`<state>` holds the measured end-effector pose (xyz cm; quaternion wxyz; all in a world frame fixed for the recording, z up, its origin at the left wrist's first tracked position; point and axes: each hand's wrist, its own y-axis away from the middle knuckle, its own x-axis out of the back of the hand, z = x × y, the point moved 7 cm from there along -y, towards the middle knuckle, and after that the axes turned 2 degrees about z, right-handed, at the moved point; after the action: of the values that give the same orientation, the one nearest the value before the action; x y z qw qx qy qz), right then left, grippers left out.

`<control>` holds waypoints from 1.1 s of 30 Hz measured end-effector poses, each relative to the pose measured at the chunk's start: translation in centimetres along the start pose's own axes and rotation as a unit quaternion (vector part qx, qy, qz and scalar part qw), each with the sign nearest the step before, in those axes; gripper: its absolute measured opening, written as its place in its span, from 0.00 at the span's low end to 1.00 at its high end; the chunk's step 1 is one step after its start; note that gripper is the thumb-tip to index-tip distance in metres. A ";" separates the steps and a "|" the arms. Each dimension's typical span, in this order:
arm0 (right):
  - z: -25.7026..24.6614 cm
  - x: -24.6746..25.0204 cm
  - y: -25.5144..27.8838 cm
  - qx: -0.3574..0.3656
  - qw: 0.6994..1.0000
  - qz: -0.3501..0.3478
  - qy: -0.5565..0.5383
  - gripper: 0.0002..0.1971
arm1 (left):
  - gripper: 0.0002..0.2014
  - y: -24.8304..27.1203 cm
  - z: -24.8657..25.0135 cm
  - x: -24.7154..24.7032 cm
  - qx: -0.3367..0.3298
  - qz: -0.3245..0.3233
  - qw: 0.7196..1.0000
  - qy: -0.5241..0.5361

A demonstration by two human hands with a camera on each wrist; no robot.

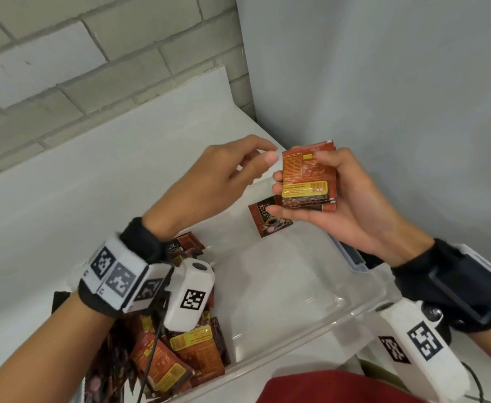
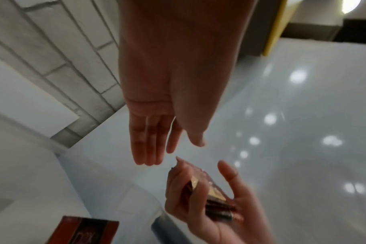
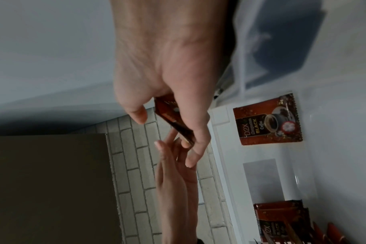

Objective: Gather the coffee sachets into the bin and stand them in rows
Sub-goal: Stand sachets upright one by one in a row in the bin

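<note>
A small stack of coffee sachets [image 1: 308,175] is gripped between thumb and curled fingers of the right hand [image 1: 340,205] above the clear bin [image 1: 311,286], while the left hand [image 1: 209,181] is held beside it, fingers relaxed and empty.

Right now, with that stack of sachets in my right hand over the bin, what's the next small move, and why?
Probably lower the stack of sachets that your right hand grips into the clear bin and stand it upright near the lone sachet. Your left hand is open and holds nothing, so it could steady them.
</note>
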<state>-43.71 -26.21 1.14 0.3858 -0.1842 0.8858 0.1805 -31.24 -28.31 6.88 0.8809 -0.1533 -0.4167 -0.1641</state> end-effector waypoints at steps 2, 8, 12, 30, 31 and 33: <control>0.2 -0.1 0.1 -0.014 1.000 -0.016 -0.007 0.20 | 0.23 0.4 0.0 -0.4 0.022 -0.026 0.996 0.077; 0.8 0.0 -0.1 -0.026 0.996 -0.002 0.089 0.25 | 0.22 0.8 -0.8 -0.2 0.055 0.001 0.986 0.158; 0.9 -0.1 0.1 -0.022 0.990 0.004 0.142 0.22 | 0.22 1.0 -1.1 1.1 0.056 0.036 0.985 0.160; 0.8 0.4 -0.3 -0.021 0.987 0.005 0.162 0.25 | 0.04 1.5 -0.4 0.5 -0.057 -0.026 0.971 0.230; 0.8 0.5 -0.3 -0.015 0.987 0.006 0.159 0.24 | 0.07 1.6 -0.4 0.4 -0.057 -0.023 0.973 0.221; 0.7 0.5 -0.4 -0.002 0.988 0.008 0.152 0.22 | 0.10 1.5 -0.5 0.6 -0.052 -0.009 0.975 0.214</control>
<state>-43.40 -26.32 0.26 0.2447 -0.2034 0.9352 0.1554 -29.97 -27.23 6.85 0.9390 -0.1564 -0.2104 -0.2227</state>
